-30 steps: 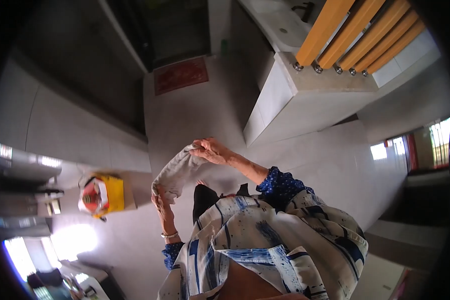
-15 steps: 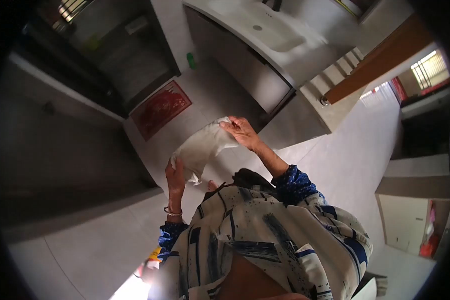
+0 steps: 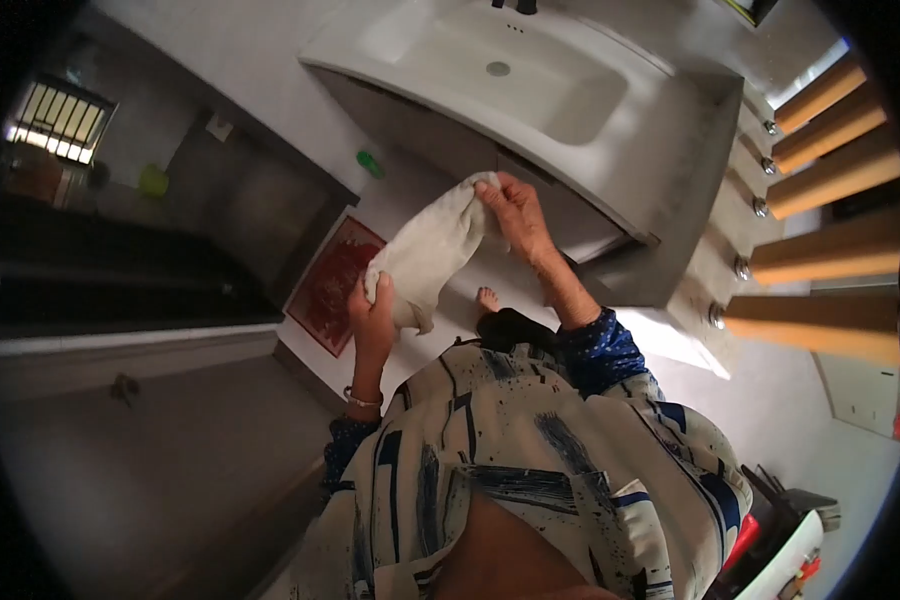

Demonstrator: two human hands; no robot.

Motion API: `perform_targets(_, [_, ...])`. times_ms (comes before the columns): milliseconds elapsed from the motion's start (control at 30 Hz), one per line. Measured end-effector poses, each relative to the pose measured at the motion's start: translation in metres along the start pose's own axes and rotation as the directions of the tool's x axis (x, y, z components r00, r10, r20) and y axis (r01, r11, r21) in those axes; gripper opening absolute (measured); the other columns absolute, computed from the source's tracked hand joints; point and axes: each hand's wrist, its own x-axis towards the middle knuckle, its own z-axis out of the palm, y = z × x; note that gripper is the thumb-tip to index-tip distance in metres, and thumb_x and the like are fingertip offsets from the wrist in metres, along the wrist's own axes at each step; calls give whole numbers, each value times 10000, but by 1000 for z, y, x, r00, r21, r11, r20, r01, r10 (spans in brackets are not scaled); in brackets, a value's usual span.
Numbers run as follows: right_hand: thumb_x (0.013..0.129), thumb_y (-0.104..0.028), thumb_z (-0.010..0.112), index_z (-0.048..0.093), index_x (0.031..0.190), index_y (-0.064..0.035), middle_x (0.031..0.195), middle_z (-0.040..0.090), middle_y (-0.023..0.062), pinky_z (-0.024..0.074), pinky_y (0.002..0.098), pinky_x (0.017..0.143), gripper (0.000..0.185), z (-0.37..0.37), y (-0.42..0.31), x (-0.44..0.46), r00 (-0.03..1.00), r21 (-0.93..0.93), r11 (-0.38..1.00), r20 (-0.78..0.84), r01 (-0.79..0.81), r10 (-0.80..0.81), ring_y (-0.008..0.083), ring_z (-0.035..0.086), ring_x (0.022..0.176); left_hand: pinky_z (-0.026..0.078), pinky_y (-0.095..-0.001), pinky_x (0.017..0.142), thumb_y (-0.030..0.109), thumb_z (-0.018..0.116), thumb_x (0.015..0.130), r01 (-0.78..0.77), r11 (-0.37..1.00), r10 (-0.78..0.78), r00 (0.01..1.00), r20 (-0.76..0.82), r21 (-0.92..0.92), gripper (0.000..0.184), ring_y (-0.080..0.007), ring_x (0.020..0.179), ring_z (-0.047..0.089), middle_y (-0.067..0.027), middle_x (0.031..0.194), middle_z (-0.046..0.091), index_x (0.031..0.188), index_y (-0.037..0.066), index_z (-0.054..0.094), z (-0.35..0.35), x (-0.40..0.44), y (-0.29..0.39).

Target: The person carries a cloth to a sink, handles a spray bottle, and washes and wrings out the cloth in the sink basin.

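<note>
A pale, off-white cloth (image 3: pixel 428 252) hangs stretched between my two hands, in front of my body. My left hand (image 3: pixel 372 312) grips its lower left corner, with the thumb lying on top of the fabric. At the upper right end, my right hand (image 3: pixel 516 212) pinches the cloth's edge between thumb and fingers. The cloth's lower edge droops loosely over the floor. A bracelet circles my left wrist, and both my sleeves are blue with light dots.
A white washbasin (image 3: pixel 570 95) on a cabinet stands ahead to the right. Beyond the cloth lies a red mat (image 3: pixel 336 280) at a dark doorway. A green object (image 3: pixel 370 164) is near the wall. Orange-brown wooden posts (image 3: pixel 820 270) line the right side.
I have moved forward and turned, so the washbasin is nearer and the wooden posts show. The cloth stays held in both my hands and is now spread wider.
</note>
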Motion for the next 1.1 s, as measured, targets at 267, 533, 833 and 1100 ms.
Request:
perform_targets(267, [854, -248, 570, 589, 923, 5, 802, 586, 10, 423, 224, 638, 262, -33, -83, 113, 945, -35, 981, -263, 192, -195, 71, 508, 709, 428, -249, 734, 168, 552, 841, -293, 956, 292, 949, 118, -11, 285, -95, 792, 519, -78, 877, 619, 1029, -46, 554, 29, 189, 82])
perform_targets(533, [810, -359, 600, 556, 973, 77, 832, 617, 172, 448, 316, 695, 468, -144, -1, 219, 799, -627, 771, -520, -115, -304, 221, 581, 784, 405, -275, 836, 302, 586, 803, -201, 977, 166, 926, 340, 71, 497, -191, 969, 517, -151, 1079, 544, 1150, -34, 470, 106, 377, 15])
perform_targets(833, [811, -374, 555, 498, 1115, 42, 1059, 561, 217, 405, 373, 862, 519, -193, 112, 158, 737, -607, 648, -668, -460, -102, 318, 527, 1011, 407, -364, 829, 376, 548, 808, 136, 972, -182, 952, 244, 192, 556, -221, 1041, 482, -115, 1134, 492, 1238, 60, 389, 79, 370, -47])
perform_targets(1100, [828, -409, 475, 487, 1126, 21, 1052, 552, 232, 397, 426, 873, 523, -171, 129, 178, 693, -656, 532, -702, -536, -166, 364, 500, 1026, 348, -381, 921, 330, 474, 826, 30, 952, -79, 986, 150, 303, 506, -353, 1072, 438, -254, 1181, 439, 1183, -26, 422, 101, 373, -140])
